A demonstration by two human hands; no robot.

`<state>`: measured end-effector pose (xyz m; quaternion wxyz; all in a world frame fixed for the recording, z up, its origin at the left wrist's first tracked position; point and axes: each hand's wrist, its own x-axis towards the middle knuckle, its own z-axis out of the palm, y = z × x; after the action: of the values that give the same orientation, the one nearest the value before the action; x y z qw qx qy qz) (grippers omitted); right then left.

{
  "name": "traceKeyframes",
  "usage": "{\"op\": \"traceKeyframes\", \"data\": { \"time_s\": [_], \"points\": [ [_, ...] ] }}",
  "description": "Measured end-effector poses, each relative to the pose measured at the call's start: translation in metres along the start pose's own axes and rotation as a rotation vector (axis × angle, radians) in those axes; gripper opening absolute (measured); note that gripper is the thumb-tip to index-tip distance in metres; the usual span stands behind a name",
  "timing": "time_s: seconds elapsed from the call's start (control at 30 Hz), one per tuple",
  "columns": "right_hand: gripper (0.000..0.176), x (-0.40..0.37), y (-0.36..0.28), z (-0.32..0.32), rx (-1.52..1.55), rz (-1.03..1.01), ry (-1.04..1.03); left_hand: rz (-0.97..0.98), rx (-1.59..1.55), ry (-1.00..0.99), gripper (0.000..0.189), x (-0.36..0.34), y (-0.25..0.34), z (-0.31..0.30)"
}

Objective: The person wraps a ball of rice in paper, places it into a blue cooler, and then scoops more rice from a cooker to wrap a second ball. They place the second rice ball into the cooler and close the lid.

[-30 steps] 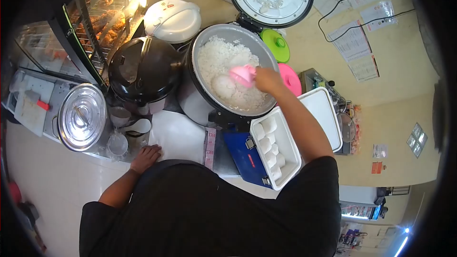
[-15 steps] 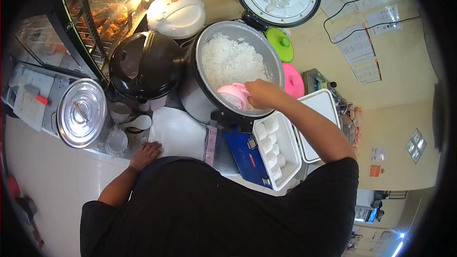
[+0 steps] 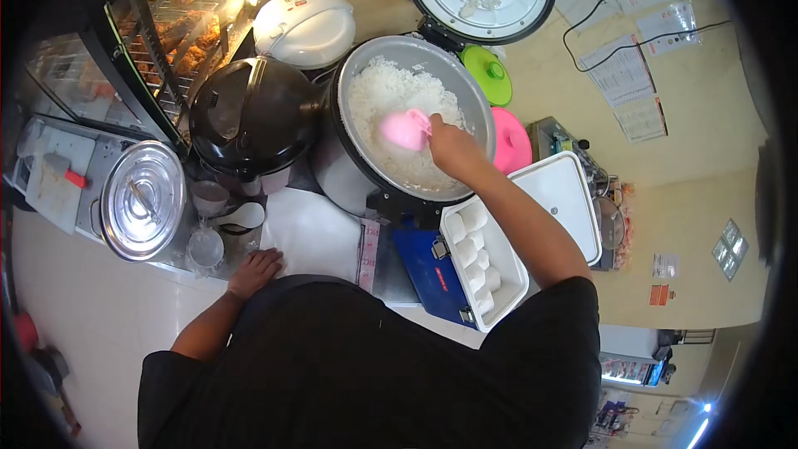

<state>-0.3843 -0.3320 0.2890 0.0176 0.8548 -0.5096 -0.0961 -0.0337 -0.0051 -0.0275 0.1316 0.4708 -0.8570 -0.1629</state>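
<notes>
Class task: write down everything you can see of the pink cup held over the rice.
The pink cup is small and rounded, smooth and plastic-looking, with a pink handle on the side toward the person's right hand, which grips it. It is slightly blurred, and what it may contain cannot be made out. It is within the outline of the wide grey pot, over the white rice; whether it touches the rice is unclear.

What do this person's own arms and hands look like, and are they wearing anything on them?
The plain black fabric top has loose short sleeves, leaving both forearms bare. The left hand and right hand are ungloved, and no watch or bracelet shows. Rings would be too small to tell.
</notes>
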Motion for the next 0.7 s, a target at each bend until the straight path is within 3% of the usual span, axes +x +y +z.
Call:
{"op": "traceKeyframes", "data": {
  "time_s": [0.1,0.2,0.27,0.4,0.5,0.7],
  "points": [
    [0.03,0.004,0.002,-0.025,0.046,0.181,0.032,-0.01,0.01,0.015,0.038,0.001,0.003,-0.002],
    [0.034,0.008,0.028,-0.037,0.051,0.222,-0.186,-0.02,-0.013,-0.008,0.038,0.001,0.004,-0.006],
    [0.033,0.009,0.028,-0.008,0.021,0.135,-0.315,-0.012,-0.003,-0.011,0.038,0.001,0.002,-0.003],
    [0.036,0.007,-0.019,-0.014,0.066,0.177,-0.525,-0.005,-0.002,-0.012,0.038,0.001,0.0,-0.002],
    [0.033,0.008,-0.024,-0.015,0.12,0.025,-0.441,-0.014,0.005,-0.02,0.039,-0.001,0.0,-0.001],
    [0.031,-0.003,-0.06,-0.024,0.052,0.023,-0.357,-0.001,0.019,-0.017,0.04,0.002,0.004,-0.007]
  ]
}}
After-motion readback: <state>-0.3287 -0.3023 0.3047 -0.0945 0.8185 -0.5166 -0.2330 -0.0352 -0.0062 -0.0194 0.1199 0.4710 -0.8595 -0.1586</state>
